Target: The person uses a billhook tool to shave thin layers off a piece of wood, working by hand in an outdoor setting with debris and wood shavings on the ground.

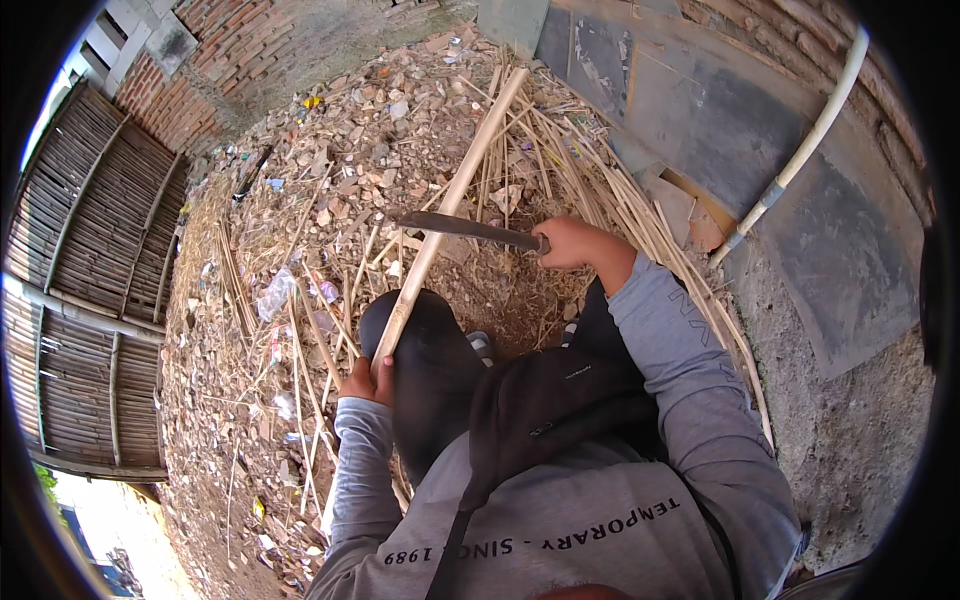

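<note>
My left hand (369,380) is closed round the near end of a long pale bamboo strip (452,190), beside my left knee. The strip slants up and away to the right, over the rubble. In my right hand (570,243) is the handle of a machete (470,228), gripped in a fist. Its dark blade points left and crosses the strip near the middle, the tip reaching past the strip's left edge. Whether the edge bites into the bamboo or only rests against it, I cannot tell.
Loose bamboo strips (610,185) lie piled at the right, with more thin sticks (300,370) at the left. Broken brick and litter (350,150) cover the ground. A bamboo fence (90,220) stands left; dark panels (700,90) and a pale pole (800,150) lean at the right.
</note>
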`<state>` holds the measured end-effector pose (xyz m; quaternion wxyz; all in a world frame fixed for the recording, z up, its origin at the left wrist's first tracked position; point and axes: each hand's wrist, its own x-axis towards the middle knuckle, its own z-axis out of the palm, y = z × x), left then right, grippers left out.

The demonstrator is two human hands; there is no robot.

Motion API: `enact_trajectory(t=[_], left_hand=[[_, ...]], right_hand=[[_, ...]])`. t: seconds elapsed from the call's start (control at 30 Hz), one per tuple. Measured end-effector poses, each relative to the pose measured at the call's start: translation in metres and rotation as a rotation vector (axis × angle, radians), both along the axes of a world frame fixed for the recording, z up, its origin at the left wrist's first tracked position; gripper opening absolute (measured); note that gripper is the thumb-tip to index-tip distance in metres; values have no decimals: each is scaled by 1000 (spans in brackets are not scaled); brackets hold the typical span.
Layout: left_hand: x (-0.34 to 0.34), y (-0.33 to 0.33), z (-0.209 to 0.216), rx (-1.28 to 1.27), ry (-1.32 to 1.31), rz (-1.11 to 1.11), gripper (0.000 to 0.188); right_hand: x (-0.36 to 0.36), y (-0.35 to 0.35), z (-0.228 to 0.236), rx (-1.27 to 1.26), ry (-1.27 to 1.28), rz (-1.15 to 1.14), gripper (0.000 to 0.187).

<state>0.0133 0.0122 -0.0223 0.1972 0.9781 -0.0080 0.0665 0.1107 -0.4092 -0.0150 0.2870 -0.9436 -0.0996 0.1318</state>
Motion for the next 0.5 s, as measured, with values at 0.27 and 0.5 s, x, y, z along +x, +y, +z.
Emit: enact_trajectory(t=[0.27,0.5], left_hand=[[0,-2,-1,0,-29,-1,57],[0,-2,0,15,-25,1,56]], right_hand=[[2,-2,-3,-2,-10,3,35],[-1,0,0,20,-54,2,28]])
